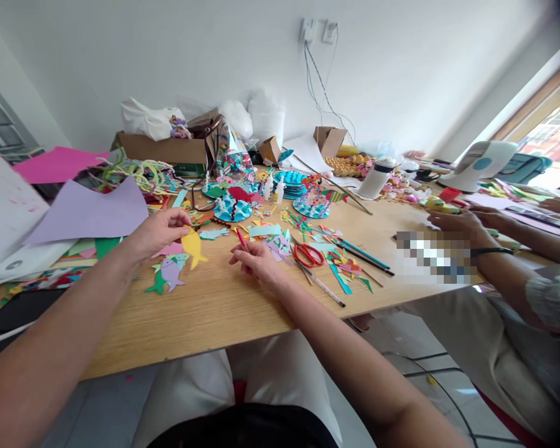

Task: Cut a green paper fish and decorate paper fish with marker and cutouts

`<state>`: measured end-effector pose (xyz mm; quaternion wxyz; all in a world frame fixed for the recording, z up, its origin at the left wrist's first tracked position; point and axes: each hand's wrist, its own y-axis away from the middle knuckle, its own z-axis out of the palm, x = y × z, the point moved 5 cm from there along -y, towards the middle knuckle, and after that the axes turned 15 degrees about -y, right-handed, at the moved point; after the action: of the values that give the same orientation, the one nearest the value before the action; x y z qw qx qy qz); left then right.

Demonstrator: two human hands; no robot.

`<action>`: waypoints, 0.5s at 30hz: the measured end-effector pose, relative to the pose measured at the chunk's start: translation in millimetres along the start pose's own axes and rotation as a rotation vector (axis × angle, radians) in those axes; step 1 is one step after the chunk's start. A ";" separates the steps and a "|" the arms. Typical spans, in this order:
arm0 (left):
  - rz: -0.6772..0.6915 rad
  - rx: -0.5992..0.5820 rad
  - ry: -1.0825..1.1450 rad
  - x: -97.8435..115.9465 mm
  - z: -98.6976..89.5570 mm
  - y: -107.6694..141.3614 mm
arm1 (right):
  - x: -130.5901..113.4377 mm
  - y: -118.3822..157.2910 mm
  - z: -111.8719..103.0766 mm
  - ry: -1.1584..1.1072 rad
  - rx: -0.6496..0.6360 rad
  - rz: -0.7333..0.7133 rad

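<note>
A yellow paper fish is pinched in my left hand, just over the wooden table. Below and beside it lie several cut fish, among them a purple one and a green one. My right hand has its fingers curled round a red pen, which points up and away. A light blue fish lies between the hands. Right of my right hand are red-handled scissors and paper scraps.
Decorated blue cones and glue bottles stand further back. Pencils lie right of the scissors. A white cup stands behind. At the right, another person's hands work over the table. Purple paper lies left.
</note>
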<state>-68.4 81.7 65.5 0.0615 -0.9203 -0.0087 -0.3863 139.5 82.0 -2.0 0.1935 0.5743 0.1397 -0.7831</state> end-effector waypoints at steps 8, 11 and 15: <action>0.056 -0.314 -0.478 -33.4 -10.6 -6.5 | 7.7 -5.3 -1.0 0.155 0.011 0.048; 0.059 -0.329 -0.539 -42.1 -5.4 -3.9 | 9.0 -5.2 -0.3 0.189 0.003 0.059; 0.059 -0.348 -0.630 -53.9 2.3 -0.7 | 10.1 -5.5 -0.4 0.232 0.001 0.077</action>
<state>-104.6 84.4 25.6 -0.0906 -0.9907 0.0652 -0.0776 134.6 85.6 -11.8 0.2054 0.6662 0.1386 -0.7034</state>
